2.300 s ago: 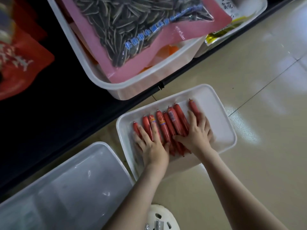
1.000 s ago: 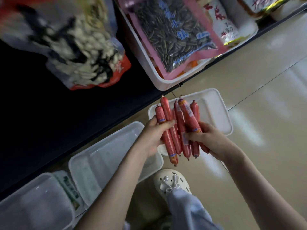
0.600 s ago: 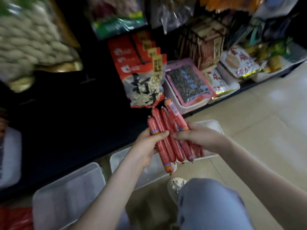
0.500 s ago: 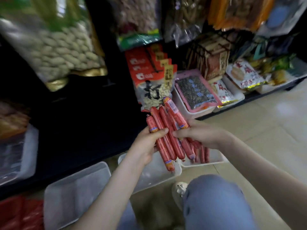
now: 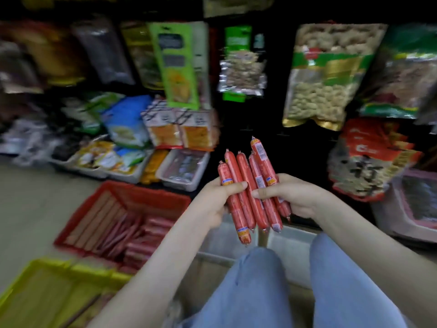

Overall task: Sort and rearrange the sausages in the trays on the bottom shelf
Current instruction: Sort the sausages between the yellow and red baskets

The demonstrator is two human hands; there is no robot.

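Holding red sausages [image 5: 244, 178] upright, left hand [image 5: 214, 202] and right hand [image 5: 298, 197] curling fingers and thumbs round them, beside a red crate [image 5: 151, 200].

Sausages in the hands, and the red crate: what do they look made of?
The sausages: thin red plastic-film casing, glossy, judging by the sheen, the printed labels and the pinched ends; the contents are not visible. The red crate: probably rigid moulded plastic, matt, given its uniform colour and thick rim, though motion blur leaves that open.
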